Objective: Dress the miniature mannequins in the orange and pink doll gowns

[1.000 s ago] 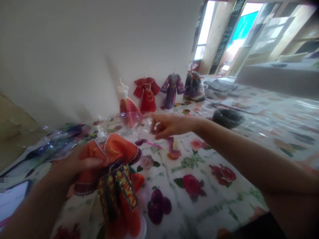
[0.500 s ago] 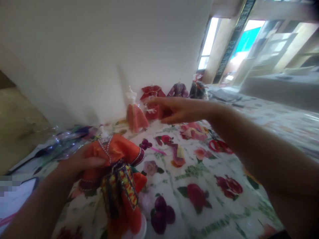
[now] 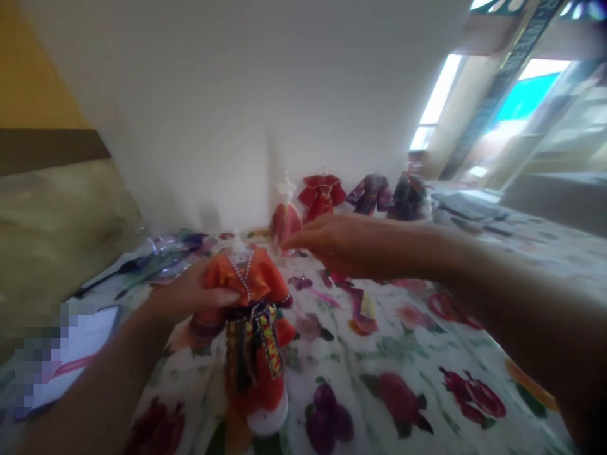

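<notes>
While the left hand point(image 3: 190, 294) still grasps the orange outfit point(image 3: 256, 284), near left on the desk point(image 3: 351, 360), the right hand point(image 3: 329, 243) (its hold too blurred to tell) has dropped toward the far pink skirt point(image 3: 281, 224).

Phone point(image 3: 90, 351) left of mannequin point(image 3: 258, 281), wall point(image 3: 237, 114) behind.

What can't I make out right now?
Head view:
- Far fingers of the left hand: hidden behind the orange satin doll costume.
- Whether the right hand holds anything: motion blur, and its back hides the palm.
- Full lettering on the dark slanted strip: blurred, partly cut by the top edge.
</notes>
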Available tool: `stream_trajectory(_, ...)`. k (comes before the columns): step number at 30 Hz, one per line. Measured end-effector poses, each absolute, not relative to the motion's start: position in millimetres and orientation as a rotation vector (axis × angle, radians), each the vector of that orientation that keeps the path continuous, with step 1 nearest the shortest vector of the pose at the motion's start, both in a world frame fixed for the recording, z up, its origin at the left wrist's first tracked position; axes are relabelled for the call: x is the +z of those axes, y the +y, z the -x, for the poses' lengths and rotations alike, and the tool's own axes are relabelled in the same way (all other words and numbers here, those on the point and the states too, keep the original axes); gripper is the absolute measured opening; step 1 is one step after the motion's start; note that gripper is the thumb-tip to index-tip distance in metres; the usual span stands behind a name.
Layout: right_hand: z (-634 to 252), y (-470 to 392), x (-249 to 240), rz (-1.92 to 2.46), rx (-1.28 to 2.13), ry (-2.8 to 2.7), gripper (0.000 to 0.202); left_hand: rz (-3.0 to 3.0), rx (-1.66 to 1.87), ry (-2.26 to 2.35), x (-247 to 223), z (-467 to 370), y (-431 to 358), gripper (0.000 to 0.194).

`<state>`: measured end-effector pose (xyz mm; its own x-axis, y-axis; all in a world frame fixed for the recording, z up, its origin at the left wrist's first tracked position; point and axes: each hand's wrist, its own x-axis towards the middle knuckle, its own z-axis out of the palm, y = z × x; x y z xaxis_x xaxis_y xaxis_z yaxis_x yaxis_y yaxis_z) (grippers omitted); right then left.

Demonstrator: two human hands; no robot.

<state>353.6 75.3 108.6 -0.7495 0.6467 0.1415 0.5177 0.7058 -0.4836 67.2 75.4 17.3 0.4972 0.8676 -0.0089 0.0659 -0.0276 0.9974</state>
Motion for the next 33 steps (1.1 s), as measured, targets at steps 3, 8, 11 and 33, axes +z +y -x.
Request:
stream_trajectory(3, -344.3, 71.5, 107.7, 0.792, 0.128, -2.827, 0.058, -1.533, 0.769, 0.75, 10.3, -64.2, 79.5, 0.038)
stream_trajectory(8, -339.7, 72.7, 110.5, 0.706, -0.051, -2.771, 0.049, -1.603, 0.74, 0.66, 4.4, -62.9, 84.8, 0.035)
stream_trajectory(11, -340.6, 72.5, 114.7, 0.765, -0.075, -2.787, 0.046, -1.58, 0.757, 0.665, 6.2, -66.2, 84.0, 0.034)
stream_trajectory(33, -353.3, 58.1, 126.5, 0.522, -0.272, -2.604, 0.025, -1.564, 0.797, 0.598, 3.8, -64.8, 82.8, 0.035)
